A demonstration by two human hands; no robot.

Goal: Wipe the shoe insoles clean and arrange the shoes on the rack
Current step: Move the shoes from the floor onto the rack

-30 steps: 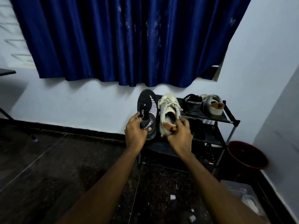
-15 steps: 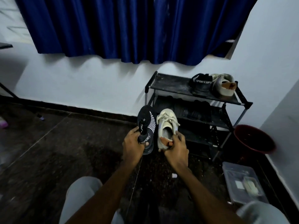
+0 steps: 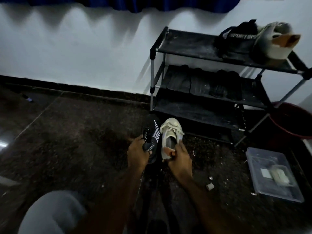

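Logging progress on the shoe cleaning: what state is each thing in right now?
Black sport shoe: off the rack, heel gripped by the left hand.
White laced shoe: off the rack, heel gripped by the right hand.
Second black shoe: on the rack's top shelf.
Second white shoe: beside it, same shelf.
Rack: upright against the wall.
Clear box: on the floor.

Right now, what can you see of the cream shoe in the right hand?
The cream shoe is a lace-up sneaker with a fabric-looking upper, pale laces, a grey lining and an orange-tan heel patch. The right hand grips its heel; the toe points towards the rack. It sits low by the floor, close beside the black shoe.
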